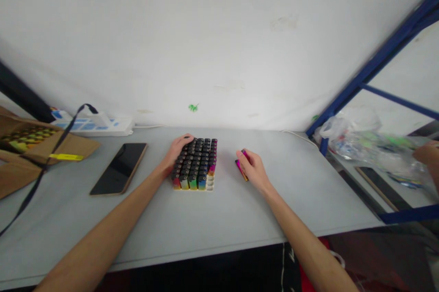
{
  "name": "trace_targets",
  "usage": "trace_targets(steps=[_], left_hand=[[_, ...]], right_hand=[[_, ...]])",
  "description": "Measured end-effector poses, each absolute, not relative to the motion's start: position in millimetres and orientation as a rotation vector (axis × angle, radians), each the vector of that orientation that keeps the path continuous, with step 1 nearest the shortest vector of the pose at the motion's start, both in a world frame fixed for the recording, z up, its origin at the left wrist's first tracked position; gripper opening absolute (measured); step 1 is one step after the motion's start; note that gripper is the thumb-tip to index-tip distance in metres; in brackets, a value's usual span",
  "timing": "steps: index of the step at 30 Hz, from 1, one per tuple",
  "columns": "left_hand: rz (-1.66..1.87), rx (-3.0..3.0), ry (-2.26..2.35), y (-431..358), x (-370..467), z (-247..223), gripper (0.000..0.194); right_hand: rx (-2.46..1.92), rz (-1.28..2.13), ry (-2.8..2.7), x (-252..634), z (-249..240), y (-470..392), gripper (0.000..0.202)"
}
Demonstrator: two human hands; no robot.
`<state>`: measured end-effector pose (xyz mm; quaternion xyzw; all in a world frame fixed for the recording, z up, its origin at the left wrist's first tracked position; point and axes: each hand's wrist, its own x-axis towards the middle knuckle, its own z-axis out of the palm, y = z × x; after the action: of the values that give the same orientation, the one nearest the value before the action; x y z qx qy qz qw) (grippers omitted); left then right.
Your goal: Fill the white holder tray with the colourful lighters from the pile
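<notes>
A white tray (pixel 210 188) stands on the table, packed with rows of black-topped lighters (pixel 194 164) whose bodies are red, yellow, green, blue and pink. Several slots at its front right corner hold no lighter. My left hand (pixel 174 152) is closed around the left rear side of the tray, fingertips over the lighters at the back. To the right of the tray, my right hand (pixel 252 166) is closed on pink-and-gold lighters (pixel 241 169), apart from the tray; at least two show, partly hidden by the fingers.
A phone (pixel 119 168) lies left of the tray. Farther left are an open cardboard box (pixel 77 143) with more lighters, a dark strap (pixel 44 168) and a white power strip (pixel 116 126). A blue metal frame (pixel 343 100) borders the right side, with plastic bags (pixel 363 141) beyond and another person's hand (pixel 427 157).
</notes>
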<state>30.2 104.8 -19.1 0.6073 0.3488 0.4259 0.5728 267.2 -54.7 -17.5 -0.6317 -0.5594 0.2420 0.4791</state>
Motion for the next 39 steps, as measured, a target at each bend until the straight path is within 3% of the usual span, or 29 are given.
trace_targets(steps=[10,16,22,27,31,39], left_hand=[[0.993,1.4,0.838,110,30,-23,0.028],[0.981,1.397,0.828,109,30,-21,0.028],[0.976,1.417,0.829,106,31,-20,0.028],[0.977,1.448,0.841,106,30,-20,0.03],[0.984,1.465,0.846,106,30,-20,0.029],[1.004,1.462,0.848,107,31,-21,0.027]], right_hand=[[-1.615,0.527,-1.294,257,-20,-55,0.037],[-1.611,0.497,-1.322,258,-18,-57,0.043],[-1.536,0.57,-1.454,256,-10,-61,0.035],[-1.483,0.316,-1.722,252,2,-68,0.044],[-1.475,0.455,-1.762,244,4,-73,0.048],[-1.464,0.515,-1.957,237,-12,-69,0.033]])
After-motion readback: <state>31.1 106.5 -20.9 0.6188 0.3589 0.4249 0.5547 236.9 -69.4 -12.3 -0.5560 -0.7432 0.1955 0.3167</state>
